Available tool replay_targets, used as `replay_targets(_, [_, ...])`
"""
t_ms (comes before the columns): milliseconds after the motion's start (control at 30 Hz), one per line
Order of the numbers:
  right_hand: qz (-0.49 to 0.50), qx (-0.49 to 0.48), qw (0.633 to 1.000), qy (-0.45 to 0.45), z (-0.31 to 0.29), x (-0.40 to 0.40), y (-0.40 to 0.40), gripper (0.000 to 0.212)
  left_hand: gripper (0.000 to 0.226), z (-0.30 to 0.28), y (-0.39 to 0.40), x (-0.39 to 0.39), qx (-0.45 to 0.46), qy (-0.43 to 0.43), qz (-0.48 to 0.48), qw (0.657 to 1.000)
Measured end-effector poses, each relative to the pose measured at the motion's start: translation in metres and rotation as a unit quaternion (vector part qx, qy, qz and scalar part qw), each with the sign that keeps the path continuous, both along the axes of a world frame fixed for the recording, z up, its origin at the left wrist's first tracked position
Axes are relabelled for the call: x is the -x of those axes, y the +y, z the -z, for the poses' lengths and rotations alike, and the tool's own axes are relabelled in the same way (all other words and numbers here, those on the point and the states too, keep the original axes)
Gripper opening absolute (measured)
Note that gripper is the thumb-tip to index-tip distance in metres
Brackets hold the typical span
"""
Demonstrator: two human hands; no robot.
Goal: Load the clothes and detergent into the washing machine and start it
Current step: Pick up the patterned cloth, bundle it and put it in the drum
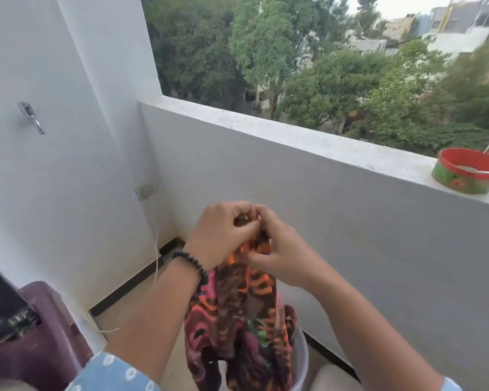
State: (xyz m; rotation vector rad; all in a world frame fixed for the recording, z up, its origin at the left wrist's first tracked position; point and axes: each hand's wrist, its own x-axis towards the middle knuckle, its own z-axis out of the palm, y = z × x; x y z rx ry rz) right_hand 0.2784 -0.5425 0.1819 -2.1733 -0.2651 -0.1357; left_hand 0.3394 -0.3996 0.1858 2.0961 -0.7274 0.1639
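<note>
A patterned garment [237, 320] in brown, orange and pink hangs from both my hands above a white bucket [301, 362] on the balcony floor. My left hand [220, 235], with a dark beaded bracelet on the wrist, pinches the garment's top edge. My right hand [277, 249] grips the same edge right beside it, fingers touching the left hand's. The purple top of the washing machine [37, 334] shows at the lower left, with a black lid edge [0, 306] raised. A round red and green tin [466, 170] holding pale powder and a spoon rests on the parapet ledge at the right.
A white parapet wall [294, 193] runs across in front, with trees and buildings beyond. A metal tap [31, 117] and a wall socket [146, 190] sit on the left wall, with a thin white cord hanging down. The floor is beige tile.
</note>
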Motion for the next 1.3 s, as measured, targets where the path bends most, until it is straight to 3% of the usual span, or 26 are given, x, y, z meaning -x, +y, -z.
replay_targets(100, [0.068,-0.003,0.997,-0.047,-0.002,-0.006,0.003,0.008,0.016,-0.004,-0.005,0.002,0.012,-0.043,0.0,0.999])
replay_targets(233, [0.082,-0.019,0.994,-0.064,-0.009,-0.011,-0.002,0.014,0.022,0.015,0.002,0.003,0.153,0.044,0.032,0.987])
replay_targets(300, [0.093,-0.03,0.992,-0.082,-0.012,-0.014,-0.003,0.014,0.021,0.034,0.006,0.005,0.17,0.061,0.027,0.983])
replay_targets(467, [0.105,-0.102,0.982,-0.123,-0.03,-0.022,-0.006,0.016,0.015,0.094,0.028,0.001,0.058,0.089,-0.049,0.993])
replay_targets(633, [0.132,-0.222,0.95,-0.177,-0.05,-0.024,-0.015,0.017,0.011,0.153,0.06,-0.018,-0.094,0.187,-0.184,0.961])
replay_targets(733, [0.176,-0.233,0.938,-0.185,-0.044,-0.028,-0.026,0.017,0.018,0.167,0.081,-0.021,-0.086,0.231,-0.207,0.947])
replay_targets(800, [0.19,-0.151,0.962,-0.126,-0.031,-0.033,-0.027,0.013,0.023,0.159,0.084,-0.026,-0.058,0.226,-0.215,0.948])
replay_targets(867, [0.145,-0.042,0.989,-0.001,-0.016,-0.035,-0.024,0.017,0.02,0.131,0.075,-0.029,-0.042,0.202,-0.193,0.959])
replay_targets(967, [-0.002,0.069,0.989,0.129,0.004,-0.035,-0.005,0.061,0.018,0.076,0.048,-0.021,-0.006,0.15,-0.12,0.981])
replay_targets(1033, [-0.045,0.054,0.991,0.115,0.019,-0.035,0.014,0.068,0.006,0.043,0.029,-0.014,-0.022,0.095,-0.069,0.993])
replay_targets(1133, [0.011,-0.032,0.997,0.073,0.029,-0.038,0.026,0.036,0.019,0.016,0.022,-0.007,-0.044,0.008,-0.055,0.997])
replay_targets(1200, [0.023,-0.04,0.997,0.059,0.028,-0.04,0.022,0.019,0.019,0.018,0.028,-0.007,-0.013,-0.007,-0.05,0.999])
replay_targets(1300, [0.044,-0.083,0.995,0.024,0.015,-0.037,0.017,0.015,0.015,0.037,0.037,-0.009,-0.005,0.002,-0.048,0.999])
